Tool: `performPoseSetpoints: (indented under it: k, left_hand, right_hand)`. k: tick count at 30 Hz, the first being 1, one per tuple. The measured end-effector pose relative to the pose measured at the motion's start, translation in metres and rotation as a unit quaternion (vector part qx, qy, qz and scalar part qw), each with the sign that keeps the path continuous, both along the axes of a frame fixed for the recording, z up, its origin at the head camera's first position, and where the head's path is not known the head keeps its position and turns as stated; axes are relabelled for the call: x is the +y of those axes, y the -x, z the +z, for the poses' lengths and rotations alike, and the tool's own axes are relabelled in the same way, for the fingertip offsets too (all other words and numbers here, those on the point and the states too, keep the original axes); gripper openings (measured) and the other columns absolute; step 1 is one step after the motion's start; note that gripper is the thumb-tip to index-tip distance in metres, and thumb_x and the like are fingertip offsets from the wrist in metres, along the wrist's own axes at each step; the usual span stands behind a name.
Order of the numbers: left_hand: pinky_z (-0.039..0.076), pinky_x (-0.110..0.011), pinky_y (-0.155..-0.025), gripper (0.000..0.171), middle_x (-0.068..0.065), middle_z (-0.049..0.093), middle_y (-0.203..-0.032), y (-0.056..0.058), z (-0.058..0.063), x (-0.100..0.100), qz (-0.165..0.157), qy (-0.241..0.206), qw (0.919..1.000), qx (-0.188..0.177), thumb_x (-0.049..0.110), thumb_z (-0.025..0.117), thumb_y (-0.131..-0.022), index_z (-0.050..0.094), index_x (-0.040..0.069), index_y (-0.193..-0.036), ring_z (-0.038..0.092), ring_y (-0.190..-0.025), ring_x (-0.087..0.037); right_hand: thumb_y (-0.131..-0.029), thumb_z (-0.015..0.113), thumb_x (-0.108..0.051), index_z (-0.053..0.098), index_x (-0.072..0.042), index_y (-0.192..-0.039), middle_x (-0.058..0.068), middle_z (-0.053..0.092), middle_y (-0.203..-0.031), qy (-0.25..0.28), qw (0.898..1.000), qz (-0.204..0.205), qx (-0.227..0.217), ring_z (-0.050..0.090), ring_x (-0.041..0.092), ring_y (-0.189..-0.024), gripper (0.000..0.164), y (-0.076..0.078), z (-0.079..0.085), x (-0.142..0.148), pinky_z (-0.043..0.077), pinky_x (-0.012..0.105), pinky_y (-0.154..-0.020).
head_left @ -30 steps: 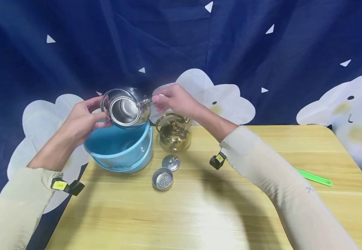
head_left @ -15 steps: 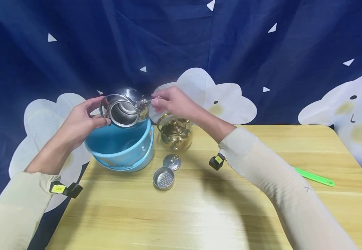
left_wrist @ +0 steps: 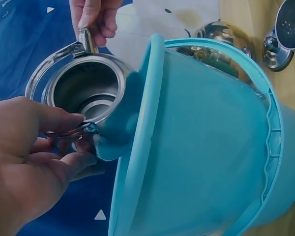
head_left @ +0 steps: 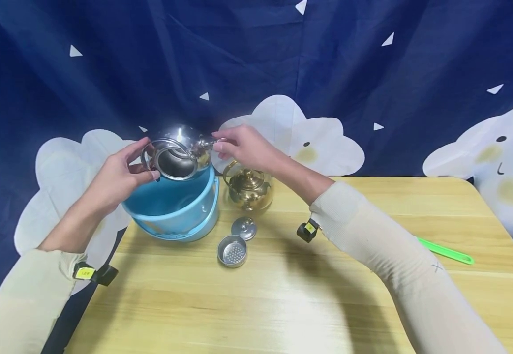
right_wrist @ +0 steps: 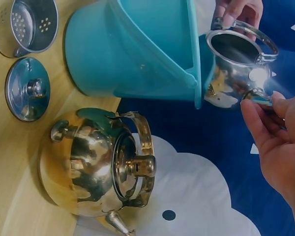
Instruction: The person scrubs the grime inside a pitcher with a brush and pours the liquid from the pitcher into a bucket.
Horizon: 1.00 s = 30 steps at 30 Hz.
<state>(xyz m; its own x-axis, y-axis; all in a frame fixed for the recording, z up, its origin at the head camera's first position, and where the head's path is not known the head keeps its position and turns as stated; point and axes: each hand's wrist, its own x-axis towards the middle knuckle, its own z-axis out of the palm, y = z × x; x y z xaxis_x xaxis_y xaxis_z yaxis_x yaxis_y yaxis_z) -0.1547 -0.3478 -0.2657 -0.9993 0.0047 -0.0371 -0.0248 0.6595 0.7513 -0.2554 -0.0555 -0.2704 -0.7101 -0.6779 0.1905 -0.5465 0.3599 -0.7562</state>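
Silver teapot, lidless, is above blue bucket, tipped further than a second ago, mouth turned lower. Left grip pinches its handle; right grip pinches its spout. Judgement: loose contents would now fall bucketward.

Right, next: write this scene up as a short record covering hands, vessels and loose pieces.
Left hand: grips the silver kettle at its handle
Right hand: pinches the kettle's spout
Held kettle: lidless, tilted, above the blue bucket
Bucket: on the wooden table
Gold kettle: lid on, beside the bucket
Loose pieces: strainer cup and silver lid, side by side on the table
Green item: partly hidden by the right sleeve
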Motion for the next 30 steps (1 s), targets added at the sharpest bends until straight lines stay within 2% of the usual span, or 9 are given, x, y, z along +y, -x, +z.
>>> performPoseSetpoints:
  k: [3,8,15,20,27,30]
  left_hand:
    - [0.046,-0.041,-0.104,0.091,-0.013,0.022,-0.173,-0.001,-0.002,0.001,-0.002,0.015,0.9998,0.009,0.004,0.068,-0.097,0.011,0.016,-0.167,0.047,-0.145,-0.044]
    - [0.045,-0.041,-0.104,0.088,-0.015,0.022,-0.173,-0.005,-0.006,0.001,-0.006,0.037,0.9991,0.021,0.006,0.066,-0.099,0.011,0.014,-0.167,0.048,-0.143,-0.047]
    - [0.048,-0.033,-0.099,0.082,-0.017,0.026,-0.171,-0.015,-0.011,-0.005,-0.006,0.032,0.9991,0.028,0.003,0.062,-0.1,0.015,0.01,-0.167,0.052,-0.139,-0.048]
    - [0.051,-0.018,-0.094,0.077,-0.017,0.026,-0.171,-0.022,-0.013,-0.009,0.001,0.027,0.9992,0.031,-0.002,0.059,-0.1,0.021,0.01,-0.166,0.052,-0.139,-0.047]
    - [0.049,-0.005,-0.088,0.076,-0.019,0.027,-0.17,-0.02,-0.018,-0.005,-0.001,0.027,0.9982,0.053,-0.004,0.057,-0.099,0.021,0.006,-0.165,0.052,-0.138,-0.047]
    - [0.046,0.001,-0.084,0.076,-0.022,0.029,-0.168,-0.02,-0.021,-0.005,0.003,0.036,0.9975,0.061,-0.005,0.056,-0.098,0.02,0.005,-0.165,0.055,-0.136,-0.047]
  right_hand:
    - [-0.104,0.061,-0.018,0.057,-0.001,-0.146,0.014,0.075,-0.125,-0.006,1.0,0.0,0.012,0.077,0.022,-0.098,0.045,-0.002,0.001,0.0,0.058,0.03,-0.099]
    - [-0.104,0.061,-0.016,0.056,-0.002,-0.146,0.014,0.072,-0.131,-0.02,0.999,0.004,0.038,0.077,0.018,-0.098,0.045,-0.008,0.001,0.0,0.058,0.028,-0.097]
    - [-0.104,0.061,-0.018,0.056,-0.002,-0.146,0.013,0.076,-0.12,-0.038,0.995,0.023,0.091,0.069,0.016,-0.093,0.045,-0.015,-0.002,-0.006,0.056,0.026,-0.092]
    - [-0.105,0.061,-0.02,0.055,-0.002,-0.147,0.011,0.077,-0.116,-0.043,0.992,0.04,0.114,0.065,0.014,-0.087,0.046,-0.018,-0.004,-0.011,0.056,0.025,-0.089]
    - [-0.105,0.06,-0.02,0.054,-0.001,-0.148,0.011,0.075,-0.097,-0.056,0.986,0.048,0.152,0.057,0.015,-0.074,0.047,-0.021,-0.002,-0.009,0.054,0.024,-0.082]
    - [-0.105,0.06,-0.02,0.054,-0.001,-0.147,0.011,0.075,-0.1,-0.057,0.983,0.053,0.166,0.059,0.016,-0.076,0.047,-0.023,-0.004,-0.009,0.054,0.025,-0.083]
